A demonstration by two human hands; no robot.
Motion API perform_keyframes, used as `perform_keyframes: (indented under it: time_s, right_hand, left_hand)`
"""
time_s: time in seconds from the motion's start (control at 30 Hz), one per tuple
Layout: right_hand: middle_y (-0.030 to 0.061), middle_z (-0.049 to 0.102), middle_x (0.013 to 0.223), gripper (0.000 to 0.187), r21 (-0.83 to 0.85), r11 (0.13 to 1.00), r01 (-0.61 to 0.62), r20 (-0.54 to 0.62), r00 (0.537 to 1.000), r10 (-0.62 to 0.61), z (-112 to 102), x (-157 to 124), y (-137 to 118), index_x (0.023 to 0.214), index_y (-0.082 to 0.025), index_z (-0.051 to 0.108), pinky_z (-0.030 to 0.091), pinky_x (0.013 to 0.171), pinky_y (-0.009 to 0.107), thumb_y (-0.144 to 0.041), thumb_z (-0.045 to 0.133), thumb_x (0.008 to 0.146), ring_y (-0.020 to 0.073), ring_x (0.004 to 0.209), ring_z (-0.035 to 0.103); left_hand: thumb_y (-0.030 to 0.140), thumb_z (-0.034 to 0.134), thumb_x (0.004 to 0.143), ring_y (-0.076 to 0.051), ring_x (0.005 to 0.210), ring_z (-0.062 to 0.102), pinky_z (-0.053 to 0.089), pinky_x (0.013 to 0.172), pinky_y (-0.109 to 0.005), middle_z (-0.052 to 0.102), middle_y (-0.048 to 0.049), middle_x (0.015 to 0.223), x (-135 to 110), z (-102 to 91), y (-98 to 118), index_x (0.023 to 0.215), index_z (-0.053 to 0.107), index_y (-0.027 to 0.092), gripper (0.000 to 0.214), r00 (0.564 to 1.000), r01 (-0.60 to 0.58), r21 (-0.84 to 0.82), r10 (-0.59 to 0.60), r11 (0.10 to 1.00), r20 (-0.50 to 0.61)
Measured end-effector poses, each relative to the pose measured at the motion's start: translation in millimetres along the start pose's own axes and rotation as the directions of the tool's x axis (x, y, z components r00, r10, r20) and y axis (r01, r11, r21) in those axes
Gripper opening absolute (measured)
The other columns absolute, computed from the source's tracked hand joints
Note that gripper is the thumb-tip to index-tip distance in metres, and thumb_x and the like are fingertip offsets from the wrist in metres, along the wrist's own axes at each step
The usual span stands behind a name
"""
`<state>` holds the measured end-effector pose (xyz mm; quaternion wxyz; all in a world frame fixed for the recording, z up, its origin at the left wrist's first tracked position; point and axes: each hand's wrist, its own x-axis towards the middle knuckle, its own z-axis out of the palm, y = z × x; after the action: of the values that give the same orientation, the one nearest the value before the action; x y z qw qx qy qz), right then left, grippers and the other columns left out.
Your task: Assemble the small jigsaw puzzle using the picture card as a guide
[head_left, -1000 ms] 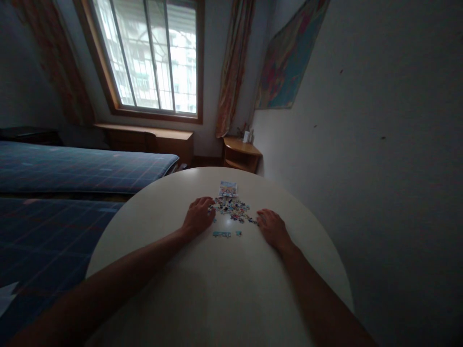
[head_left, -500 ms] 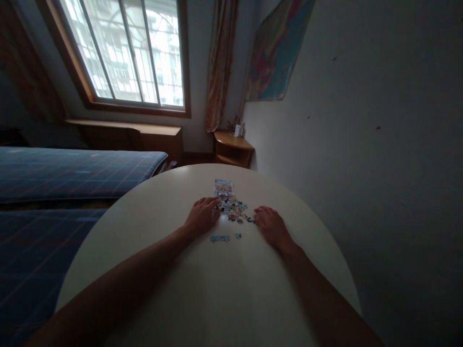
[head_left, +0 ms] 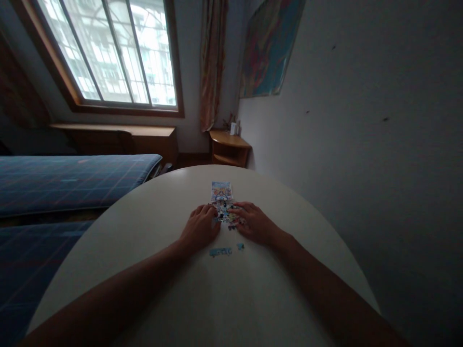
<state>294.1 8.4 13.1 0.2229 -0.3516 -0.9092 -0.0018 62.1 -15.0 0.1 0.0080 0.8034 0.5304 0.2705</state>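
A heap of loose jigsaw puzzle pieces [head_left: 224,213] lies between my hands on the round white table [head_left: 231,299]. My left hand [head_left: 201,223] rests at the heap's left edge, palm down, with thumb and fingers apart. From the right, my right hand [head_left: 256,222] reaches over the pieces, its fingers spread and touching them; part of the heap is hidden beneath. Nearer to me lie a joined strip of puzzle pieces [head_left: 220,251] and, just right of it, a small bluish puzzle piece [head_left: 240,246]. Behind the heap is a picture card [head_left: 221,191].
A bed with a plaid mattress [head_left: 75,180] stands left of the table. On the right runs a bare wall [head_left: 325,159] close to the table's edge. A wooden corner shelf [head_left: 229,140] and a desk [head_left: 152,131] stand beyond, below the window [head_left: 112,58].
My right hand has moved left from beside the heap onto its right part. The left hand stays at the heap's left edge. The view has shifted slightly.
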Motion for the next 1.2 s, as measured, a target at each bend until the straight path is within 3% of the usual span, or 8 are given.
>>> perform_keyframes:
  time_s: [0.13, 0.27, 0.47, 0.7, 0.9, 1.1, 1.2]
  right_hand:
    - [0.0103, 0.063, 0.132, 0.029, 0.055, 0.998, 0.028, -0.021, 0.999, -0.026, 4.2, 1.8, 1.7, 0.116, -0.023, 0.068, 0.038, 0.111, 0.047, -0.019, 0.063, 0.088, 0.0237, 0.127, 0.052]
    - [0.0086, 0.067, 0.125, 0.021, 0.111, 0.993, -0.027, -0.064, 0.997, 0.035, 5.5, -2.1, 0.2, 0.108, -0.023, 0.07, 0.042, 0.107, 0.047, -0.018, 0.063, 0.088, 0.0233, 0.12, 0.056]
    - [0.0095, 0.064, 0.133, 0.037, 0.13, 0.992, -0.008, -0.009, 1.0, 0.009, 4.5, -0.7, -3.6, 0.129, -0.025, 0.064, 0.039, 0.109, 0.05, -0.031, 0.061, 0.093, 0.0257, 0.129, 0.052]
    - [0.0079, 0.065, 0.132, 0.032, 0.145, 0.988, -0.045, 0.014, 0.999, 0.043, 3.7, -1.5, -7.0, 0.122, -0.024, 0.067, 0.039, 0.11, 0.051, -0.032, 0.063, 0.092, 0.0272, 0.13, 0.051]
    - [0.008, 0.07, 0.123, 0.03, 0.174, 0.985, -0.018, -0.022, 1.0, 0.022, 0.6, -2.3, -11.1, 0.122, -0.022, 0.066, 0.041, 0.108, 0.048, -0.027, 0.06, 0.093, 0.0256, 0.125, 0.055]
    - [0.0078, 0.064, 0.131, 0.047, 0.246, 0.951, 0.186, 0.063, 0.976, -0.207, -9.6, -7.5, -30.6, 0.125, -0.027, 0.066, 0.033, 0.113, 0.05, -0.048, 0.07, 0.083, 0.0284, 0.13, 0.049]
    - [0.003, 0.067, 0.124, 0.024, 0.249, 0.938, 0.242, 0.056, 0.963, -0.263, -3.4, -4.3, -40.7, 0.11, -0.032, 0.072, 0.034, 0.112, 0.045, -0.041, 0.067, 0.088, 0.0239, 0.126, 0.053]
  left_hand:
    - [0.022, 0.061, 0.088, -0.029, 0.123, 0.049, 0.042, 0.107, -0.048, 0.06, -0.0105, 0.124, 0.4, 5.3, -4.6, 0.099, 0.061, 0.019, 0.012, 1.0, -0.014, -0.041, 0.014, 0.999, -0.001]
    - [0.021, 0.061, 0.088, -0.03, 0.128, 0.045, 0.04, 0.11, -0.051, 0.057, -0.0101, 0.129, 1.0, 10.7, -8.3, 0.1, 0.061, 0.02, 0.012, 1.0, -0.031, -0.094, 0.031, 0.995, 0.003]
    - [0.018, 0.061, 0.087, -0.03, 0.127, 0.046, 0.042, 0.109, -0.05, 0.057, -0.0102, 0.128, 1.3, 9.0, -7.5, 0.1, 0.061, 0.02, 0.013, 1.0, -0.028, -0.116, 0.029, 0.993, 0.005]
    - [0.019, 0.062, 0.088, -0.029, 0.126, 0.047, 0.044, 0.108, -0.051, 0.055, -0.0094, 0.132, 1.0, 8.0, -6.8, 0.101, 0.062, 0.021, 0.013, 1.0, -0.026, -0.173, 0.026, 0.985, 0.001]
    - [0.021, 0.064, 0.086, -0.028, 0.117, 0.052, 0.047, 0.102, -0.048, 0.058, -0.0086, 0.123, 1.9, -11.1, -22.4, 0.102, 0.063, 0.021, 0.016, 0.997, -0.076, -0.137, 0.074, 0.988, -0.017]
    - [0.02, 0.063, 0.086, -0.027, 0.113, 0.053, 0.047, 0.102, -0.046, 0.061, -0.0068, 0.117, -3.5, -8.6, -30.3, 0.099, 0.064, 0.022, 0.013, 1.0, -0.027, -0.14, 0.025, 0.99, -0.017]
    - [0.019, 0.064, 0.084, -0.027, 0.116, 0.051, 0.046, 0.103, -0.047, 0.059, -0.0072, 0.12, -3.4, -2.6, -31.0, 0.099, 0.064, 0.022, 0.015, 1.0, -0.011, -0.15, 0.011, 0.989, -0.004]
